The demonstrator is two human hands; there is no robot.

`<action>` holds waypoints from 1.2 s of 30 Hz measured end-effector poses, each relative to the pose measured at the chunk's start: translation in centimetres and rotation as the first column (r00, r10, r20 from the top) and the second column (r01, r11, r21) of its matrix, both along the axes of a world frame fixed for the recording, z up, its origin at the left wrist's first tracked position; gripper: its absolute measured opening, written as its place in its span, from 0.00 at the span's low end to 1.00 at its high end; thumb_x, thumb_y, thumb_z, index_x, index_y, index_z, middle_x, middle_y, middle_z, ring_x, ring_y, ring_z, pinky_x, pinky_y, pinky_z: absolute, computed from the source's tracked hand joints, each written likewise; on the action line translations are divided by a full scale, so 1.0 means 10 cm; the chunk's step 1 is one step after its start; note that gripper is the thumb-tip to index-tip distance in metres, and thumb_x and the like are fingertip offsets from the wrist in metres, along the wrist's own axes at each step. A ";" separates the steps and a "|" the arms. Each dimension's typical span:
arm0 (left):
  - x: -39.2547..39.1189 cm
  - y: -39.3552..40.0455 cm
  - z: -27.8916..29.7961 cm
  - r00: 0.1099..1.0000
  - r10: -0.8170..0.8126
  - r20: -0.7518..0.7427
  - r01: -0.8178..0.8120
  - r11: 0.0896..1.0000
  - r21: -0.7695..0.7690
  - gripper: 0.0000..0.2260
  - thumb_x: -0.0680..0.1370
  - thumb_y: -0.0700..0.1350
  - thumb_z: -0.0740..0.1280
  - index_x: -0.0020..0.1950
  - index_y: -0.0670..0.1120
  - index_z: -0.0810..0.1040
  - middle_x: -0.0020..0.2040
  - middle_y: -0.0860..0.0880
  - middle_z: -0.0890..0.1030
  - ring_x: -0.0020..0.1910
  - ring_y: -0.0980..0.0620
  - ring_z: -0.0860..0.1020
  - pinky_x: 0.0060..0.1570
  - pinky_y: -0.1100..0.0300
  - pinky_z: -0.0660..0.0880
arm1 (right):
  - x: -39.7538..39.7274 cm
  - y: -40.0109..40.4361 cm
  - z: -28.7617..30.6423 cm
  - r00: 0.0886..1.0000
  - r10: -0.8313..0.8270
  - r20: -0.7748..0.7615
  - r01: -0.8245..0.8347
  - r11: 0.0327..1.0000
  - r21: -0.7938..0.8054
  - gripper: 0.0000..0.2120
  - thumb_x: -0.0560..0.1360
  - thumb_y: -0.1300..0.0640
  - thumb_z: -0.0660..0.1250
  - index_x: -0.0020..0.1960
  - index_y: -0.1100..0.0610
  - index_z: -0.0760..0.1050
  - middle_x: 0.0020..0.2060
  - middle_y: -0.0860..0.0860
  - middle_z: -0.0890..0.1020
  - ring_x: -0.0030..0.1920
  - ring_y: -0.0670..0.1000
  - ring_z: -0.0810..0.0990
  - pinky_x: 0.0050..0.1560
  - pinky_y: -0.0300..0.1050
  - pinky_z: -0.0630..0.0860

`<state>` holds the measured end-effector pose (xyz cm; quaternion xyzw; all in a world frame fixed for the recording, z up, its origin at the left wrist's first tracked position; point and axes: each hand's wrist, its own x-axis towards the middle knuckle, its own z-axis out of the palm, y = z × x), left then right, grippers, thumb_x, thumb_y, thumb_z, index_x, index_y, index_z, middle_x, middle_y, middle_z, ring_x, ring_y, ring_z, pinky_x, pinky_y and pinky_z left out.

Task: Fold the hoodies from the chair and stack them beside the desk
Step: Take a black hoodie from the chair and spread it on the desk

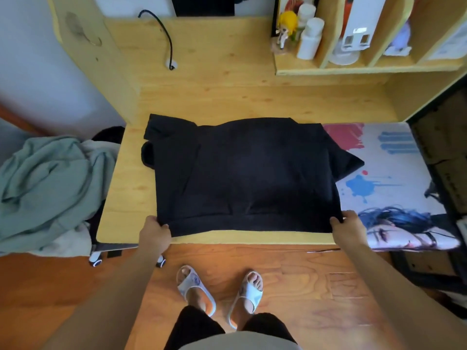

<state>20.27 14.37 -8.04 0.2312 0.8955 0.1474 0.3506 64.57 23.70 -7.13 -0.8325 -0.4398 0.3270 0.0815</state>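
Holding: left hand (154,232) and right hand (347,229) each pinch a near corner of the black hoodie (242,173), thumbs on top, fingers curled under the hem.
Grip state: both clamped on the hem, one at each end of it, well apart from each other.
Black hoodie: spread flat on the counter (131,173) just ahead of both hands, sleeves folded in; one sleeve tip pokes out ahead of the right hand, the hood bunches ahead of the left hand.
Beside right hand: printed mat (386,178) with paint splashes and a drawn face, partly under the hoodie's edge, touching it.
Beside left hand: bare strip of counter, then a chair (101,248) on white casters at the counter's outer side.
Chair contents: pale green hoodie (50,183) heaped loosely, with a lighter garment (68,242) under it and something dark behind; what it is I cannot tell.
Beyond the hoodie: black cable (166,39) curving down to a socket in the counter.
Far ahead of right hand: wooden shelf (353,69) with upright dividers.
Shelf contents: yellow-haired figurine (286,27), two white bottles (310,37), and a white device (353,34) in the next slot.
Below the hands: wooden floor (290,274) and the person's feet in white slippers (194,289).
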 end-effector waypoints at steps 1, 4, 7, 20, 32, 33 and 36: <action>0.00 -0.06 0.04 1.000 -0.017 -0.014 0.017 1.000 -0.021 0.10 0.83 0.40 0.62 0.64 0.40 0.69 0.54 0.39 0.78 0.51 0.39 0.76 0.48 0.48 0.71 | 0.05 -0.10 0.03 0.999 0.018 0.029 -0.018 1.000 0.001 0.15 0.80 0.57 0.65 0.64 0.64 0.72 0.56 0.65 0.80 0.59 0.67 0.76 0.57 0.55 0.71; 0.01 -0.24 0.12 0.991 -0.131 -0.005 0.130 0.991 -0.037 0.09 0.83 0.40 0.63 0.61 0.42 0.68 0.55 0.38 0.79 0.51 0.38 0.76 0.47 0.50 0.69 | 0.11 -0.31 0.05 0.994 0.077 0.076 -0.075 0.997 -0.036 0.14 0.80 0.59 0.66 0.62 0.65 0.70 0.55 0.68 0.80 0.58 0.69 0.77 0.56 0.56 0.72; -0.01 -0.30 0.19 0.988 -0.154 0.025 0.154 0.988 0.023 0.12 0.83 0.41 0.63 0.66 0.41 0.69 0.52 0.42 0.78 0.47 0.44 0.73 0.46 0.53 0.67 | -0.03 -0.28 0.11 0.977 0.151 0.150 -0.137 0.986 -0.094 0.16 0.79 0.60 0.64 0.63 0.64 0.66 0.57 0.69 0.78 0.59 0.69 0.76 0.57 0.58 0.72; -1.06 0.90 0.44 0.993 -0.028 0.118 0.001 0.975 0.221 0.16 0.83 0.44 0.60 0.71 0.47 0.73 0.55 0.45 0.80 0.50 0.45 0.79 0.45 0.53 0.75 | -2.36 0.56 0.57 0.569 0.785 0.244 -0.822 0.539 0.182 0.35 0.82 0.48 0.60 0.82 0.50 0.45 0.80 0.52 0.43 0.80 0.58 0.44 0.78 0.55 0.55; -1.66 2.39 0.06 0.947 -0.289 0.139 0.266 0.950 0.162 0.36 0.82 0.55 0.67 0.84 0.50 0.52 0.78 0.41 0.59 0.74 0.37 0.66 0.70 0.45 0.67 | -2.55 0.53 0.37 0.515 0.823 0.239 -0.758 0.568 -0.321 0.42 0.82 0.44 0.59 0.80 0.48 0.30 0.80 0.49 0.35 0.80 0.57 0.36 0.79 0.59 0.45; -1.64 2.43 0.03 0.925 -0.357 0.127 0.341 0.930 0.135 0.35 0.81 0.56 0.67 0.83 0.51 0.54 0.77 0.42 0.62 0.73 0.37 0.68 0.70 0.45 0.68 | -2.57 0.51 0.41 0.513 0.830 0.220 -0.756 0.558 -0.343 0.41 0.82 0.45 0.59 0.81 0.48 0.32 0.81 0.49 0.36 0.80 0.57 0.38 0.79 0.59 0.45; -1.59 2.43 -0.05 0.863 -0.506 0.013 0.505 0.863 0.026 0.27 0.81 0.56 0.67 0.78 0.49 0.65 0.72 0.42 0.72 0.69 0.37 0.71 0.66 0.46 0.70 | -2.58 0.78 0.54 0.596 0.776 0.206 -0.737 0.631 -0.243 0.31 0.81 0.48 0.60 0.81 0.51 0.55 0.80 0.52 0.55 0.78 0.58 0.57 0.77 0.55 0.59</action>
